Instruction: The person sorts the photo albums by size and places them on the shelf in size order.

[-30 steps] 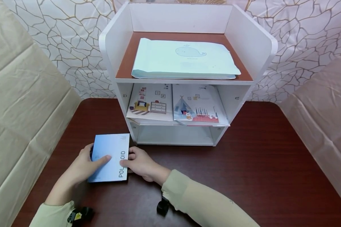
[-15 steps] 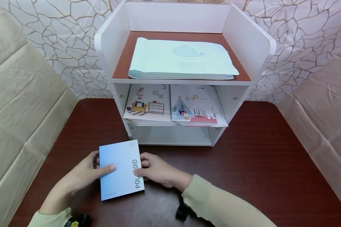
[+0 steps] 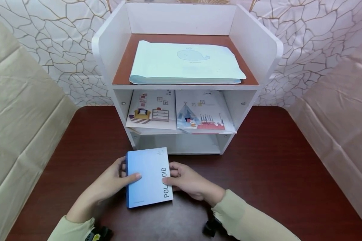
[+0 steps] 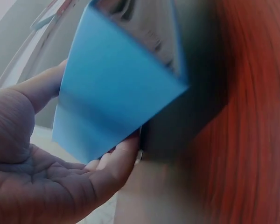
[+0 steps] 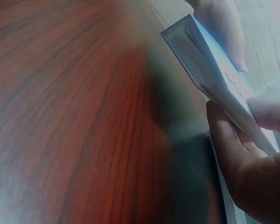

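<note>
Both hands hold a light blue photo album (image 3: pixel 149 184), its cover facing up with dark lettering along the right side, partly hidden by a thumb. My left hand (image 3: pixel 113 182) grips the spine side, thumb on the cover and fingers beneath. On the opposite edge, my right hand (image 3: pixel 191 182) pinches the album between thumb and fingers. The left wrist view shows the thick blue spine (image 4: pixel 112 84) with clear sleeve-like pages inside. Seen from the right wrist, the album (image 5: pixel 214 70) is tilted and raised above the table.
Just beyond the hands stands a white shelf unit (image 3: pixel 108 50). A pale whale-printed packet (image 3: pixel 187 68) lies on its top level, and two illustrated booklets (image 3: pixel 152 113) lie on the middle one. The dark red wooden table (image 3: pixel 274 167) extends around it, with beige cloth (image 3: pixel 335 127) at both sides.
Both hands have carried the album to the right along the table, in front of the shelf unit. Its tilt has shifted slightly, and the blue spine now shows. The head view has shifted a little.
</note>
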Demonstrator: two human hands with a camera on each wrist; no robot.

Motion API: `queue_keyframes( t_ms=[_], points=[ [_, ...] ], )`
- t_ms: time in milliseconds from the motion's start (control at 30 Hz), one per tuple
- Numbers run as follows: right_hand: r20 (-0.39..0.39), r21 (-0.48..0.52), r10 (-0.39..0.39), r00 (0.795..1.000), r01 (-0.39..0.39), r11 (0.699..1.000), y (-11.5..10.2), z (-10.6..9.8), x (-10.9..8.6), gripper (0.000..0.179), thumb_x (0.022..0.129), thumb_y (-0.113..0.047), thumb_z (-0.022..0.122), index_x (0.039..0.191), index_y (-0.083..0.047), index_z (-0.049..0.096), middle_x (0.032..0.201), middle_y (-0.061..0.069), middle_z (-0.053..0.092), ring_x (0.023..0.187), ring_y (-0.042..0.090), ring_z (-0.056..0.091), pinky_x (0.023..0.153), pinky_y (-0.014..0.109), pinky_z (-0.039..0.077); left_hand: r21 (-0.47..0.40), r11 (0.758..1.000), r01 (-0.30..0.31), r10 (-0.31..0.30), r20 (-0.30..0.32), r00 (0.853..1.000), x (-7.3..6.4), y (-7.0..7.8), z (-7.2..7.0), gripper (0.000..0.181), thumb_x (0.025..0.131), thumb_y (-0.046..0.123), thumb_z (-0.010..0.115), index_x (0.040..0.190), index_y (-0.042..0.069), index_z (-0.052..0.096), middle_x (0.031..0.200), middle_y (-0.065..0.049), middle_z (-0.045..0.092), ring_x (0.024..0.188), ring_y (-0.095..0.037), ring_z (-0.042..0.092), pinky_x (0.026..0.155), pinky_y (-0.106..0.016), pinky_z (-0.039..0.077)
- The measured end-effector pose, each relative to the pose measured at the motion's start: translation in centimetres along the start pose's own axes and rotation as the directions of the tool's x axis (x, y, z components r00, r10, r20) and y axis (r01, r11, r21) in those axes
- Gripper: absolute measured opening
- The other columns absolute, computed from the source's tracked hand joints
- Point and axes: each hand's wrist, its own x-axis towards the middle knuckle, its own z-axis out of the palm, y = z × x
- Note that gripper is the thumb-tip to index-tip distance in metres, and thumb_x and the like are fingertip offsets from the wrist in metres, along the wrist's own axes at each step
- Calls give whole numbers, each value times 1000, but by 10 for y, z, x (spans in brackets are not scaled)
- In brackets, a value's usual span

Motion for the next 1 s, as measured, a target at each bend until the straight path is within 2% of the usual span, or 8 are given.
queue_keyframes(
  t_ms=[200, 600, 733, 933, 1000],
  points=[
    [-32, 21, -15, 999, 15, 1000, 0, -13, -3, 44, 95, -6, 61, 135, 0, 42, 119, 15, 65, 101, 28, 66, 82, 41, 54, -96, 995, 0, -2, -12, 1000, 8, 2, 15, 91, 84, 32, 77, 148, 0, 21, 120, -19, 51, 96, -25, 59, 75, -36, 56],
    [-70, 57, -10, 998, 14, 998, 0, -27, -9, 45, 96, -5, 59, 137, 1, 41, 119, 18, 64, 100, 27, 65, 83, 41, 54, -154, 988, 28, -26, 13, 1000, 10, 2, 31, 87, 86, 29, 75, 149, 2, 21, 121, -19, 53, 96, -24, 62, 75, -38, 56],
    [-97, 72, -15, 995, 22, 997, 0, -29, -6, 44, 96, -4, 58, 136, 2, 41, 118, 19, 64, 100, 27, 65, 83, 41, 54, -158, 987, 33, -31, 16, 999, 11, 2, 34, 84, 87, 29, 75, 148, 3, 23, 120, -18, 55, 95, -24, 62, 75, -38, 56],
    [-145, 101, 0, 989, 15, 995, 2, -33, -1, 44, 96, -4, 58, 136, 2, 41, 118, 18, 63, 100, 26, 65, 83, 42, 54, -112, 992, 63, -63, 4, 998, 16, -3, 37, 83, 86, 37, 74, 148, 6, 28, 121, -14, 57, 94, -21, 61, 74, -36, 54],
    [-158, 110, 8, 987, 9, 994, 2, -34, 1, 44, 96, -4, 58, 136, 2, 42, 119, 18, 63, 101, 25, 64, 83, 41, 54, -130, 989, 67, -66, 11, 998, 17, -5, 38, 80, 87, 37, 72, 147, 6, 29, 121, -15, 56, 93, -22, 62, 74, -36, 54]
  ],
)
